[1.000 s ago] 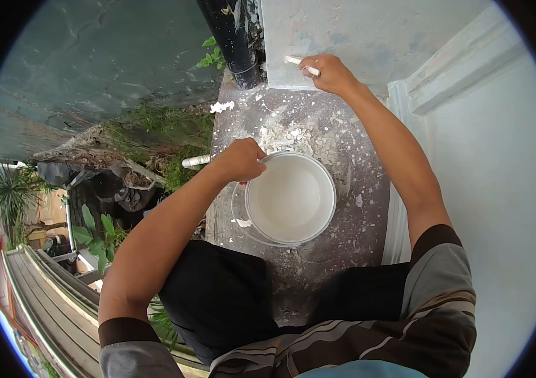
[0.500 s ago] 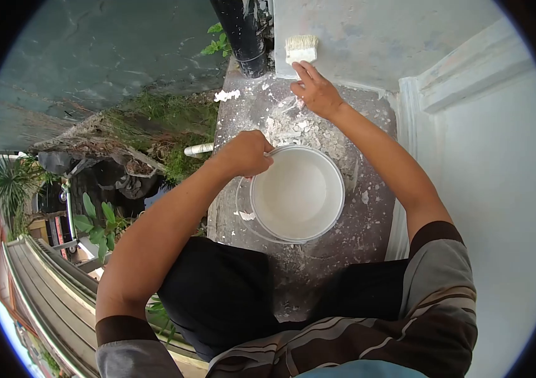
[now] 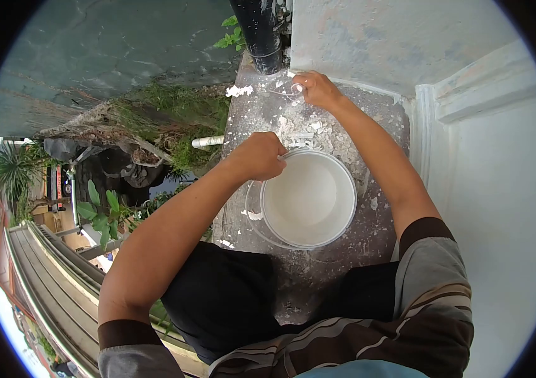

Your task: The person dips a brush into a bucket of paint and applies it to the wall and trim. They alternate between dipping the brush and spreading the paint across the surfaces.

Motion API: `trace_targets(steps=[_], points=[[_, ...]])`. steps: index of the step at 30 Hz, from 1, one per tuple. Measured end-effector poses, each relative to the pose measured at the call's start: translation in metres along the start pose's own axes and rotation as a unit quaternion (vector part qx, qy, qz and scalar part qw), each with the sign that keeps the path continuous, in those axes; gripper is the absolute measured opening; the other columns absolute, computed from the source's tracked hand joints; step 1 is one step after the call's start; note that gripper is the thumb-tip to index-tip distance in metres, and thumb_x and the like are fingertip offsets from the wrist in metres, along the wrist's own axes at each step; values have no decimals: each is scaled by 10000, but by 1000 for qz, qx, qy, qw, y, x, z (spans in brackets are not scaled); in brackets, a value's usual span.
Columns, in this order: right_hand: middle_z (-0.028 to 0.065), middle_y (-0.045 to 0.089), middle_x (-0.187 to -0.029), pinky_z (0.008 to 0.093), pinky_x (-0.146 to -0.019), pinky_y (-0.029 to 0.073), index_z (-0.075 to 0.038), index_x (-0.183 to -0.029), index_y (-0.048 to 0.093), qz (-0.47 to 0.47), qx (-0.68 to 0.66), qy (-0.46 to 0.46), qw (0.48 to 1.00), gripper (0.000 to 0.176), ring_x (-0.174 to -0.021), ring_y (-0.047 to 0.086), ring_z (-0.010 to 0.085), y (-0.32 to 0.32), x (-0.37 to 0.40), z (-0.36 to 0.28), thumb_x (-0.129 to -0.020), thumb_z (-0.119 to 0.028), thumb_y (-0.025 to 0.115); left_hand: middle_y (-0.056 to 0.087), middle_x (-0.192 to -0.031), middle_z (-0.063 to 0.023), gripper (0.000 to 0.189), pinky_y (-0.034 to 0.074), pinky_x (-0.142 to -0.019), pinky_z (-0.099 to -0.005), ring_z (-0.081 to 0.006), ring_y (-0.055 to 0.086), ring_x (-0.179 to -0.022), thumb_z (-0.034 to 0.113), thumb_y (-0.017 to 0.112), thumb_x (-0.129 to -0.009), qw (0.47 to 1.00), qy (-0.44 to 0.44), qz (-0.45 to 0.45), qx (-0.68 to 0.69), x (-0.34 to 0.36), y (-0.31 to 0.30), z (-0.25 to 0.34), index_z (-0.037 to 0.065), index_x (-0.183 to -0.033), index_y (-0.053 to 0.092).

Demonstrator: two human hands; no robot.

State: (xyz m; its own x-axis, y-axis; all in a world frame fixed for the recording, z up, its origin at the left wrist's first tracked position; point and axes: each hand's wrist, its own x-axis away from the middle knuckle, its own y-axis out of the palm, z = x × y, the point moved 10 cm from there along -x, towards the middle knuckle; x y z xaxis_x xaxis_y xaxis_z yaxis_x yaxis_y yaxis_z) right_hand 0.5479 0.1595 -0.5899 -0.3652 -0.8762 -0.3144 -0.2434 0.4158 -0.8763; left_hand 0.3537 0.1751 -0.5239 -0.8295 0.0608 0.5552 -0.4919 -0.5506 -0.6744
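Observation:
My left hand (image 3: 260, 156) is closed over the rim of a white bucket (image 3: 349, 198), at its upper left side. Inside the bucket is a pale, whitish interior, and its thin wire handle (image 3: 256, 230) hangs down on the left. Further forward, my right hand (image 3: 319, 91) is closed around a white paintbrush (image 3: 292, 74), low at the corner where the wall meets the ledge. Most of the brush, bristles included, is hidden by the hand or seen edge-on.
Paint flakes (image 3: 309, 129) litter the grey ledge (image 3: 368, 233) under the bucket. A black pipe (image 3: 261, 38) rises beside the patchy wall (image 3: 375, 38). On the right runs a white moulded wall (image 3: 494, 208). Left of the ledge are a white pipe end (image 3: 208, 142) and plants (image 3: 101, 214).
My right hand has lowered the paintbrush from the wall face to the wall's bottom corner, turning it so the bristles no longer show. My left hand stays on the bucket rim; the view shifted slightly.

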Motion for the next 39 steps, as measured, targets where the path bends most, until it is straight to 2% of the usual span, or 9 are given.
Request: trace_targets(steps=[3, 9, 14, 17, 20, 23, 30, 36, 39], points=[[154, 673, -946, 438, -745, 516, -101, -979, 649, 53, -29, 57, 997, 313, -883, 630, 382, -21, -7, 3, -705, 32, 576, 642, -1146, -177, 346, 503, -925, -385, -326, 636, -1027, 222, 631, -780, 1000, -3, -6, -6, 3, 0, 2, 59, -1073, 719], [157, 676, -1056, 377, -820, 544, -89, -966, 640, 185, -64, -69, 978, 353, -1010, 637, 347, -110, 17, -41, -659, 82, 605, 638, -1119, -180, 349, 510, -907, -389, -331, 641, -1005, 216, 606, -786, 999, 15, -6, -32, 6, -2, 9, 53, -1074, 717], [138, 676, -1098, 369, -853, 544, -79, -963, 634, 122, -89, -76, 986, 365, -1045, 634, 345, -70, 30, -37, -636, 84, 646, 634, -1114, -181, 346, 514, -900, -393, -348, 641, -995, 207, 596, -774, 996, 57, 36, -61, 2, -1, 8, 60, -1061, 720], [137, 673, -1104, 363, -850, 544, -77, -966, 636, 125, -76, -88, 985, 366, -1017, 641, 346, -33, 25, -20, -640, 90, 638, 630, -1119, -182, 345, 507, -915, -389, -345, 631, -1023, 215, 593, -776, 996, 34, 9, -79, 1, 1, 7, 54, -1053, 720], [133, 669, -1112, 361, -851, 542, -78, -976, 636, 96, -80, -16, 992, 384, -1005, 639, 342, -25, 21, 14, -631, 91, 630, 629, -1116, -186, 341, 499, -929, -392, -342, 619, -1051, 218, 596, -778, 998, 19, -16, -53, 2, 1, 8, 44, -1044, 719], [126, 666, -1122, 365, -855, 540, -72, -987, 635, 8, -43, 46, 998, 396, -1013, 634, 337, -22, 24, 31, -623, 85, 621, 631, -1110, -183, 333, 489, -941, -390, -340, 611, -1065, 215, 593, -779, 998, 33, 29, -40, 4, -4, 8, 50, -1038, 722], [140, 663, -1114, 385, -855, 540, -70, -991, 644, 98, -37, -97, 990, 387, -996, 629, 342, -41, 30, -21, -630, 69, 617, 639, -1128, -165, 357, 477, -949, -380, -337, 603, -1071, 244, 609, -789, 999, 22, -5, -39, 4, -3, 9, 76, -1084, 717], [157, 666, -1064, 398, -856, 537, -64, -996, 648, -30, 30, -1, 999, 322, -957, 633, 356, -9, 20, 10, -690, 27, 605, 639, -1129, -167, 354, 472, -957, -385, -339, 601, -1072, 245, 621, -785, 999, 25, 3, -27, 2, 1, 5, 75, -1080, 719], [158, 665, -1032, 406, -848, 535, -51, -969, 642, 54, -19, -21, 998, 290, -946, 633, 359, -29, 25, -3, -691, 23, 611, 639, -1134, -166, 342, 471, -961, -383, -332, 600, -1077, 230, 626, -783, 999, 17, 5, -37, 4, -2, 6, 72, -1071, 722]])
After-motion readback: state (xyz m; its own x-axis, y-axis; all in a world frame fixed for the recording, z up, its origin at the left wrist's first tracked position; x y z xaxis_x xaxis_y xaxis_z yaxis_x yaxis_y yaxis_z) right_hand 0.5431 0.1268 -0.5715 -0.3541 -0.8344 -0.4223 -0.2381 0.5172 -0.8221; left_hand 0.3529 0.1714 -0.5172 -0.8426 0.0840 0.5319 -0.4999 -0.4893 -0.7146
